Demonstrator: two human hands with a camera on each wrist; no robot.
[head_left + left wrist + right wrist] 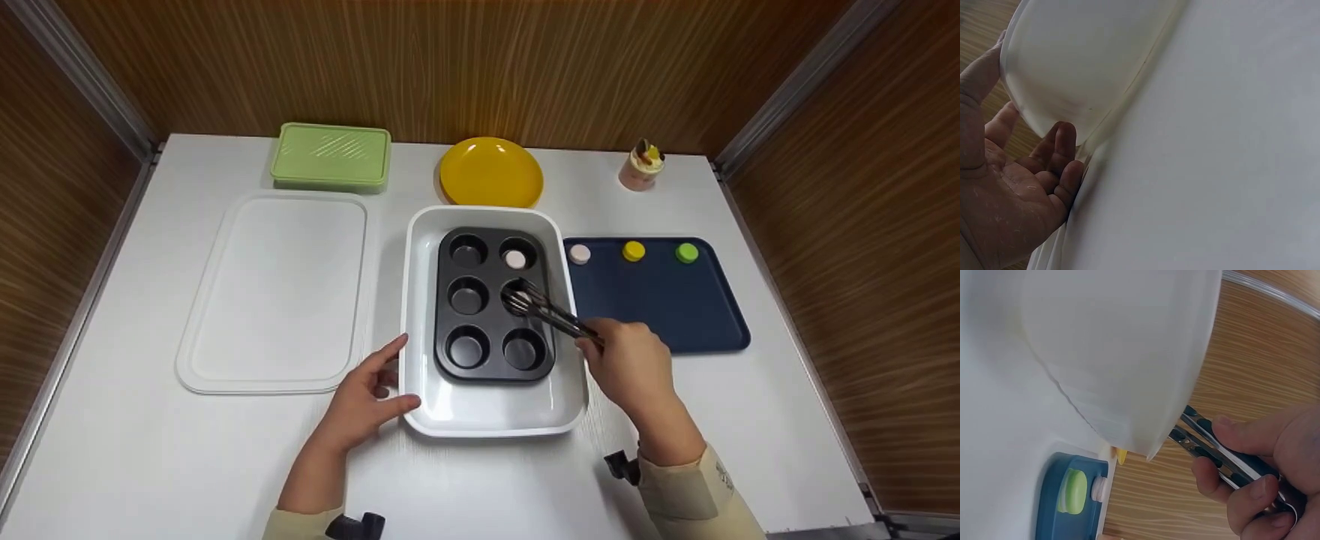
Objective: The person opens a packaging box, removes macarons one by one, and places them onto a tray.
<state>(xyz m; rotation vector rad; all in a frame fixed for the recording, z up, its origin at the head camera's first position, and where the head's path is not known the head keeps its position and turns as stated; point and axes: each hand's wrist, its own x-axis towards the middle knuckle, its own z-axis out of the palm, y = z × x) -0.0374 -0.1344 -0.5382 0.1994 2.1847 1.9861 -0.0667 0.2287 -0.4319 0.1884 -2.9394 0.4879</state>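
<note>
My right hand [632, 367] grips a pair of metal tongs with dark parts [559, 315]. The tongs' tips reach into the middle right cup of a black muffin pan [495, 300], around a pale pink macaron [523, 298] they partly hide. Another pale macaron [515, 259] sits in the far right cup. The pan lies inside a white tub [480, 430]. Along the tub's left side rests my left hand [361, 405], thumb at the rim and forefinger extended against the edge. In the left wrist view its other fingers are loosely bent beside the tub's outer wall.
Right of the tub, a dark blue tray [652, 300] bears pink [580, 254], yellow [634, 250] and green [687, 253] macarons. A white lid [277, 292] lies on the left. Behind stand a green lidded box [331, 156], a yellow plate [491, 174] and a dessert cup [642, 166].
</note>
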